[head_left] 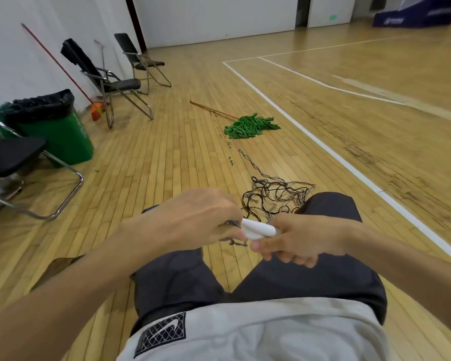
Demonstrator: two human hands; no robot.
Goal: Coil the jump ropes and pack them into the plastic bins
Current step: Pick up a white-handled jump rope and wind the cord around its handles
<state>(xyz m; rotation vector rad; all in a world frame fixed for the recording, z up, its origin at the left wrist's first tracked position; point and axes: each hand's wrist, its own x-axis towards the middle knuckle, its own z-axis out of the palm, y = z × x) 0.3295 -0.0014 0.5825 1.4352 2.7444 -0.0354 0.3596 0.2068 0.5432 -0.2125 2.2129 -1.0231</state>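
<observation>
I sit on the wooden floor with my knees apart. My right hand (297, 238) grips the white handles (258, 228) of a jump rope between my knees. My left hand (195, 217) pinches the dark cord where it leaves the handles; a short loop of cord (236, 242) hangs below its fingers. The rest of the dark rope (274, 196) lies in a loose tangle on the floor just beyond my right knee, with one strand trailing off toward a mop. No plastic bin is in view.
A green mop (248, 126) with a wooden stick lies on the floor ahead. A green trash can (57, 136) with a black liner, several folding chairs (110, 82) and a red-handled broom (97, 112) stand along the left wall. White court lines (323, 144) run to the right.
</observation>
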